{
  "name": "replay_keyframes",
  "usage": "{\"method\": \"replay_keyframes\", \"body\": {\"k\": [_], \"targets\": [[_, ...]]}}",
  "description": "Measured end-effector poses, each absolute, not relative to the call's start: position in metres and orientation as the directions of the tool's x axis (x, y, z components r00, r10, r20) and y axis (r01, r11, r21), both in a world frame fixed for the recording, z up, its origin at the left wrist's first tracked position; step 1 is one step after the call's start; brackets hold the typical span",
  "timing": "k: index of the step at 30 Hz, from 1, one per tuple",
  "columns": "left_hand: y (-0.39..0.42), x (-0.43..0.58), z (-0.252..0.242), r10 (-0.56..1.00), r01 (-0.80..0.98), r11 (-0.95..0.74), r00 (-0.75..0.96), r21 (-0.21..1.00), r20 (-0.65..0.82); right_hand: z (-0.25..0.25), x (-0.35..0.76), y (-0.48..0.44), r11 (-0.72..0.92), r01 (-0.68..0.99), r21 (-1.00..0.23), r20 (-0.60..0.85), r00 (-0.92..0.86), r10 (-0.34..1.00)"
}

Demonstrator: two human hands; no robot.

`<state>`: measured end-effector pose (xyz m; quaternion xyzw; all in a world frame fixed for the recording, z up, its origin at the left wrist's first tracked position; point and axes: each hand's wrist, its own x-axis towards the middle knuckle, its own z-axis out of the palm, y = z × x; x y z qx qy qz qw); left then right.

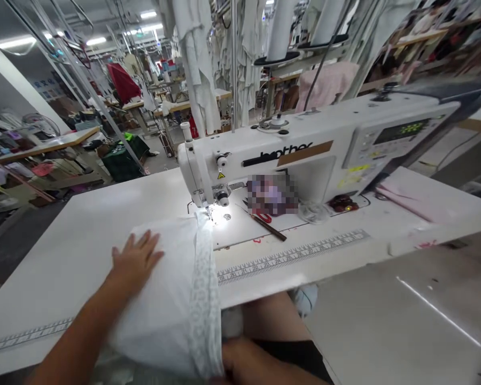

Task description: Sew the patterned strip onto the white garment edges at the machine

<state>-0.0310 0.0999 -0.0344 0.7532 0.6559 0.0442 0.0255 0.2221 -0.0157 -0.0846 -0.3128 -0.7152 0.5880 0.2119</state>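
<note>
A white fabric piece [164,299] with a pale patterned band [203,283] along its right edge lies over the table's front edge. The band's far end sits under the needle area of the white sewing machine [248,147], by its lit presser foot [209,213]. My left hand [134,262] rests flat on the fabric, left of the band, fingers spread. Down by my lap, my right hand [238,358] holds the near end of the band's edge; it is blurred and its fingertips are hidden behind the cloth.
Dark-handled tweezers [268,227] and red-handled scissors [263,215] lie right of the needle. A printed ruler [292,256] runs along the table front. Thread cones [280,32] stand behind the machine. Folded pink cloth [404,203] lies at the right.
</note>
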Motion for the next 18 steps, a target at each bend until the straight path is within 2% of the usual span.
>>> {"method": "replay_keyframes", "body": {"k": [2,3,4,6,8,12,15,18], "targets": [[0.08,-0.035,-0.022,0.989,0.968,-0.113,0.087,0.223,0.122,-0.074,0.217,-0.025,0.056,0.033,-0.998,0.009,-0.78,0.625],[0.062,-0.031,-0.017,0.991,0.936,-0.113,0.082,0.334,0.106,-0.069,0.216,-0.028,0.031,-0.036,-0.999,0.048,-0.782,0.621],[0.042,-0.023,-0.014,0.997,0.887,-0.063,0.075,0.457,-0.01,-0.064,0.215,-0.03,0.006,-0.088,-0.996,0.072,-0.772,0.632],[0.002,-0.002,-0.011,0.93,0.757,0.065,0.191,0.65,-0.315,-0.053,0.212,-0.032,-0.013,-0.142,-0.99,0.098,-0.744,0.661],[-0.024,0.016,-0.011,0.881,0.629,0.181,0.238,0.756,-0.409,-0.046,0.208,-0.033,0.055,-0.09,-0.994,0.103,-0.721,0.685],[-0.033,0.026,-0.012,0.908,0.308,0.339,0.14,0.889,-0.395,-0.046,0.193,-0.042,0.249,0.174,-0.953,0.053,-0.71,0.702],[-0.031,0.025,-0.017,0.912,0.071,0.391,0.109,0.918,-0.396,-0.048,0.192,-0.051,0.337,0.283,-0.898,0.012,-0.75,0.661],[-0.032,0.027,-0.026,0.936,0.01,0.35,0.037,0.937,-0.35,-0.035,0.216,-0.038,0.521,0.401,-0.754,0.029,-0.771,0.637]]}}
